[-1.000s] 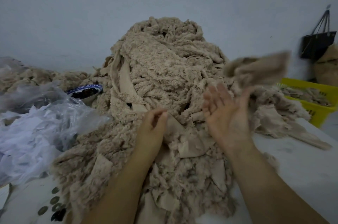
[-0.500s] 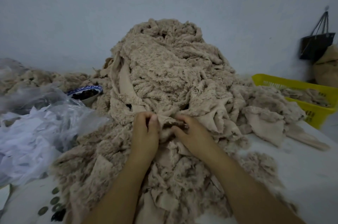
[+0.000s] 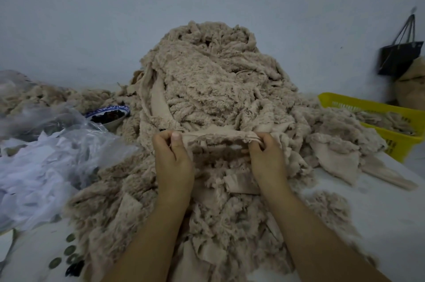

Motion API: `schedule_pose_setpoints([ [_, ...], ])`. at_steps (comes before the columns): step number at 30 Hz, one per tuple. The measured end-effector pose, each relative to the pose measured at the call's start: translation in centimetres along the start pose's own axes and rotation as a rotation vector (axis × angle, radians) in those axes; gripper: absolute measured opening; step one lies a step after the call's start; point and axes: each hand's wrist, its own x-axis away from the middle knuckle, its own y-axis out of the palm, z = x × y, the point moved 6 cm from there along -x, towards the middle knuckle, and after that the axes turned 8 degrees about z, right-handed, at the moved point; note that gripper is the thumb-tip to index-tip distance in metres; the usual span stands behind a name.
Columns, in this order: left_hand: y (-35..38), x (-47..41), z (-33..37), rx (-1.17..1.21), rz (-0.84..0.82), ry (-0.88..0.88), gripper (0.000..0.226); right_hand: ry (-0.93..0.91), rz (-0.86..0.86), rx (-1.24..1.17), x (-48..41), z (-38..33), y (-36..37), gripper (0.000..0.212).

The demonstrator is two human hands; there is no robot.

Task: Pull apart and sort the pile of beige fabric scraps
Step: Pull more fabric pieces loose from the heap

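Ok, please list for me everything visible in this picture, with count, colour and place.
pile of fabric scraps: one, beige, centre of the table
fabric strip: one, beige, stretched between the hands
basket: one, yellow, right, holds more scraps
bag: one, black, hanging on the wall, right
sack: one, brown, far right
bowl: one, blue-patterned rim, dark contents, left of the pile
plastic wrap: count unclear, clear, left
round discs: several, dark, bottom left
table: one, white, underneath
left hand: grips the strip's left end
right hand: grips its right end
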Motion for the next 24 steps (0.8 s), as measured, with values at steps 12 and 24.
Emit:
schedule_pose_setpoints([
  [12, 2.7, 1.9, -0.6, 0.136, -0.418, -0.212, 0.053, -0.336, -0.264, -0.126, 3.2, -4.3, 1.9, 0.039],
  [24, 1.3, 0.4, -4.4, 0.647, -0.098, -0.923, 0.043, -0.220, -0.032, -0.090, 1.6, -2.9, -0.1, 0.026],
])
